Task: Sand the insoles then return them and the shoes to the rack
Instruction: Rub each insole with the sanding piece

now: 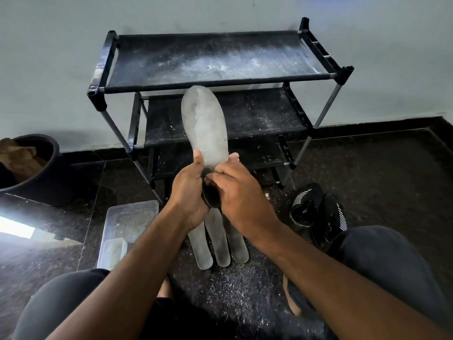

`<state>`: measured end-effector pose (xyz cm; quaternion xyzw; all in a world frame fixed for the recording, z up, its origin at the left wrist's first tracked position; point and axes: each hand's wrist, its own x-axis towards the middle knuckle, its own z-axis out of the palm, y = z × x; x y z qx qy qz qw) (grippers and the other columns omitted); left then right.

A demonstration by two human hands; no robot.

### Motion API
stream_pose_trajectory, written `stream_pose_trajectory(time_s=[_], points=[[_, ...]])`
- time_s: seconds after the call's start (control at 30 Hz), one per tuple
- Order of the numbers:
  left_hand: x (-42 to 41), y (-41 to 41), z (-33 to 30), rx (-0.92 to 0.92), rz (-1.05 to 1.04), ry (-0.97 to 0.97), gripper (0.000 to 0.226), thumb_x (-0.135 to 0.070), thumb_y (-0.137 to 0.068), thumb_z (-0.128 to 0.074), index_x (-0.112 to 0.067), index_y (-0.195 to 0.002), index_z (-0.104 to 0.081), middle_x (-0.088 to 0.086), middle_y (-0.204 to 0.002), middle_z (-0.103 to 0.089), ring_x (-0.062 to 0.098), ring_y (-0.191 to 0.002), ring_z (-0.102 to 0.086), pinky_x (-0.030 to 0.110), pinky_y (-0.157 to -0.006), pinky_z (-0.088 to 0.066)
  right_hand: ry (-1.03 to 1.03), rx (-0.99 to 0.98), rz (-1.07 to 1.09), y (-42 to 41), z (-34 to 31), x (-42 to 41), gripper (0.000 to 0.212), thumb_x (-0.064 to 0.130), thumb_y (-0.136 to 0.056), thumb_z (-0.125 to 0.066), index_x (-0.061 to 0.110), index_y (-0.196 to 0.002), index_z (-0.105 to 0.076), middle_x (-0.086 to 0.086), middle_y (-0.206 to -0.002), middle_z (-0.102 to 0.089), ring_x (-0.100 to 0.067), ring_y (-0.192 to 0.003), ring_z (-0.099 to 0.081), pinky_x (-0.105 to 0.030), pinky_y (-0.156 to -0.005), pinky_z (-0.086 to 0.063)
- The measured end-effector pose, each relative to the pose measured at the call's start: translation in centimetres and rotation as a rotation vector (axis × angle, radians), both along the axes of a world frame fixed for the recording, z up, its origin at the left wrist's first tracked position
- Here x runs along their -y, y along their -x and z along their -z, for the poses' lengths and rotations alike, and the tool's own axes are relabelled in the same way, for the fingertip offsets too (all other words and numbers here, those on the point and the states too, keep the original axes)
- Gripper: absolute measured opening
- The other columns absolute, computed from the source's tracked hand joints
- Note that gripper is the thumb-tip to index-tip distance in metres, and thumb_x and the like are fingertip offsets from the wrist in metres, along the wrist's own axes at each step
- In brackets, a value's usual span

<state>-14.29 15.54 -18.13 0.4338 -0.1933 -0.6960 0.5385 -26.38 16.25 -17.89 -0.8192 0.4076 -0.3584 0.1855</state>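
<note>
Both hands' grip [210,182] closes on the insole [204,126] heel (dark piece there unclear).

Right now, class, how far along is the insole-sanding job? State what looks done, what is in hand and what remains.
Done, it seems: three insoles lie on the floor amid sanding dust. In hand: both the left hand and right hand grip a fourth insole. Left: the rack holds nothing visible, and the black shoes sit on the floor.

grey insole [204,126] upright, shoes [318,214] on floor
</note>
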Motion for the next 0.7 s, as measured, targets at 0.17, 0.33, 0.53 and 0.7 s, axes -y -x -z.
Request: stream_pose_trajectory(time_s=[0.17,0.33,0.53,0.7], points=[[-0.2,0.7,-0.3,0.018,0.004,0.008,0.058,-0.047,-0.111,-0.034,-0.001,-0.123,-0.067,0.023,-0.127,-0.066,0.034,-0.117,-0.063,0.059,-0.116,-0.041,0.08,-0.021,0.164,1.2,-0.2,1.8,0.015,-0.005,-0.087,-0.066,0.001,-0.1,-0.07,-0.005,-0.098,-0.059,-0.015,-0.092,-0.052,-0.031,-0.078,-0.052],[-0.1,0.2,-0.1,0.006,-0.01,0.004,0.063,-0.046,-0.112,-0.03,0.004,-0.137,-0.058,0.022,-0.133,-0.068,0.031,-0.126,-0.066,0.047,-0.117,-0.044,0.133,-0.132,0.038,0.3,-0.1,0.2,0.011,-0.002,-0.09,-0.065,0.0,-0.1,-0.069,-0.006,-0.098,-0.059,-0.017,-0.095,-0.052,-0.026,-0.088,-0.047],[-0.2,0.2,-0.3,-0.006,-0.01,0.006,0.06,-0.048,-0.11,-0.034,0.0,-0.135,-0.06,0.024,-0.136,-0.065,0.036,-0.128,-0.063,0.057,-0.11,-0.047,0.138,-0.102,0.148,1.4,-0.2,1.7,0.016,-0.007,-0.084,-0.068,0.002,-0.097,-0.069,-0.004,-0.098,-0.057,-0.015,-0.092,-0.049,-0.023,-0.079,-0.048],[-0.3,-0.2,-0.1,0.006,-0.007,0.002,0.058,-0.045,-0.112,-0.033,0.001,-0.131,-0.063,0.024,-0.132,-0.068,0.034,-0.126,-0.066,0.056,-0.115,-0.044,0.156,-0.173,0.041,1.2,0.1,1.2,0.012,-0.005,-0.09,-0.063,0.0,-0.099,-0.069,-0.005,-0.099,-0.059,-0.016,-0.093,-0.049,-0.023,-0.084,-0.047]])
